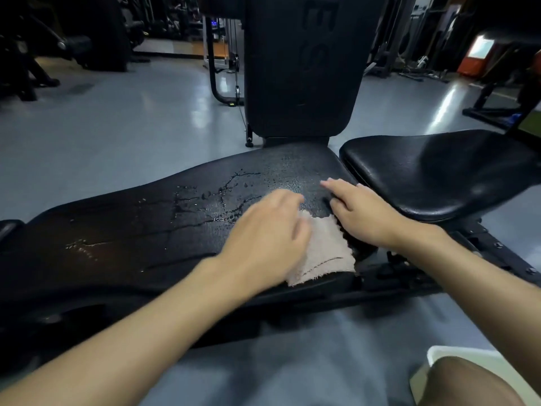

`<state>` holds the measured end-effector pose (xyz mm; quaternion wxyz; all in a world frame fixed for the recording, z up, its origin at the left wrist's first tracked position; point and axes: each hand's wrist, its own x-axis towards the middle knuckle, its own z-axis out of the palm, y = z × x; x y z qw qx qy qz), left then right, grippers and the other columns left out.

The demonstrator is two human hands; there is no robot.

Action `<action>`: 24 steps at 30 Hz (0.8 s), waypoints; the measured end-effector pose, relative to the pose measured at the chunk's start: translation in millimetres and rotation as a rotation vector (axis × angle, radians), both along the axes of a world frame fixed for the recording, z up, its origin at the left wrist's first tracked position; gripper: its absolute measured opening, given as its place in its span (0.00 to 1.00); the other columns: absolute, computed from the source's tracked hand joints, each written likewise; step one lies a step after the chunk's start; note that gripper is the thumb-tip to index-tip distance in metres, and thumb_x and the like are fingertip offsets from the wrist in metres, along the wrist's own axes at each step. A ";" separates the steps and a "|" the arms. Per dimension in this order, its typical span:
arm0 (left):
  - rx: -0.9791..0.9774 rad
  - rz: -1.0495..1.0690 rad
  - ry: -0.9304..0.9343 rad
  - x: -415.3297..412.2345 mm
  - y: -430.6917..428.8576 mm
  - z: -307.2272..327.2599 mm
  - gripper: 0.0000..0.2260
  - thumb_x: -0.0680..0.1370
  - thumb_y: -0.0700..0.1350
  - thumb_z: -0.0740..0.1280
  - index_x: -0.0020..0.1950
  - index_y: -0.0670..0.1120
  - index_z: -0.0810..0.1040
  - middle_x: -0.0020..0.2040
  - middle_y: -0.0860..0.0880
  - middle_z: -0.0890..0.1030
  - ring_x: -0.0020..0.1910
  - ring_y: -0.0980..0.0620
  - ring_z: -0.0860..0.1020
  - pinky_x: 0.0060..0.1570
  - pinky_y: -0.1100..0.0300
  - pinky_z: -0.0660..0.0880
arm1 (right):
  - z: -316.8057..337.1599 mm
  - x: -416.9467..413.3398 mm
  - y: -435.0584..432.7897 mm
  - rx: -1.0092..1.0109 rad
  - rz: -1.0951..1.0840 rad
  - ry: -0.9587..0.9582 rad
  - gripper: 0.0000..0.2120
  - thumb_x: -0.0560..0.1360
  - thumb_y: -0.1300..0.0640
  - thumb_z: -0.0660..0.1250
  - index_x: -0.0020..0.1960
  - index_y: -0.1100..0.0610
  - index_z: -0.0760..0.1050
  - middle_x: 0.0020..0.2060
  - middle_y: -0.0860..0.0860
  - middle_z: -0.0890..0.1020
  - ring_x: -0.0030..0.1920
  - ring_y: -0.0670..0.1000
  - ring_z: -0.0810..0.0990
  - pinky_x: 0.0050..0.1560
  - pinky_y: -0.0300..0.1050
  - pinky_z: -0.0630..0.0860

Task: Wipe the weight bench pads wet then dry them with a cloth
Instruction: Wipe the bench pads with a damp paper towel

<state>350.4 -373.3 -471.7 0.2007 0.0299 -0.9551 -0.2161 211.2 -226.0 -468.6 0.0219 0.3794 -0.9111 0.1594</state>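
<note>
A: The cloth (325, 253) lies at the near edge of the long pad (131, 230), with the left hand (263, 232) pressed flat on top, fingers together, blurred.

B: Probably to push it through those water streaks (222, 194). The right hand (363, 212) has its fingers straight and rests on the pad's end beside the seat pad (433, 177). Bracing, I'd say.

- left hand (265, 230) and its forearm: bare, uncovered all the way to the picture's lower left edge (the hand itself is motion-blurred)
- right hand (364, 213) and its forearm: bare likewise, uncovered as far as the right edge
- knee (468, 382): bare, rounded, at the lower right corner
</note>
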 end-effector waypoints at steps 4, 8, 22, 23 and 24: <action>-0.195 -0.024 -0.146 -14.6 37.4 -28.0 0.32 0.79 0.56 0.39 0.79 0.42 0.57 0.80 0.43 0.57 0.79 0.46 0.53 0.76 0.53 0.49 | 2.0 -17.6 -3.1 0.082 0.021 0.111 0.18 0.78 0.58 0.60 0.66 0.55 0.77 0.68 0.51 0.75 0.69 0.52 0.72 0.70 0.52 0.65; -0.259 -0.039 -0.243 -20.5 32.4 -42.2 0.38 0.73 0.59 0.30 0.81 0.43 0.45 0.81 0.43 0.46 0.80 0.48 0.44 0.77 0.52 0.41 | 5.6 -33.0 -19.3 0.068 0.054 0.111 0.16 0.81 0.55 0.57 0.64 0.55 0.78 0.65 0.50 0.77 0.65 0.52 0.74 0.68 0.53 0.67; -0.174 0.056 -0.459 -46.1 14.6 -25.0 0.30 0.83 0.57 0.44 0.81 0.44 0.41 0.81 0.47 0.40 0.79 0.54 0.38 0.77 0.53 0.40 | -8.0 -40.3 -29.3 0.279 0.090 0.061 0.26 0.83 0.42 0.38 0.79 0.45 0.54 0.80 0.50 0.51 0.80 0.50 0.44 0.78 0.56 0.43; -0.165 0.047 -0.483 -47.0 13.0 -24.2 0.30 0.83 0.57 0.43 0.80 0.44 0.39 0.81 0.48 0.38 0.78 0.55 0.36 0.77 0.54 0.39 | -8.1 -39.4 -28.4 0.281 0.095 0.059 0.26 0.83 0.42 0.37 0.79 0.45 0.53 0.81 0.51 0.50 0.80 0.50 0.43 0.78 0.56 0.42; -0.158 0.040 -0.504 -48.8 10.3 -23.3 0.30 0.83 0.57 0.43 0.80 0.45 0.38 0.80 0.50 0.37 0.78 0.56 0.34 0.77 0.54 0.38 | -7.8 -38.8 -27.3 0.276 0.098 0.061 0.26 0.83 0.42 0.37 0.79 0.45 0.53 0.81 0.51 0.49 0.80 0.50 0.43 0.78 0.56 0.42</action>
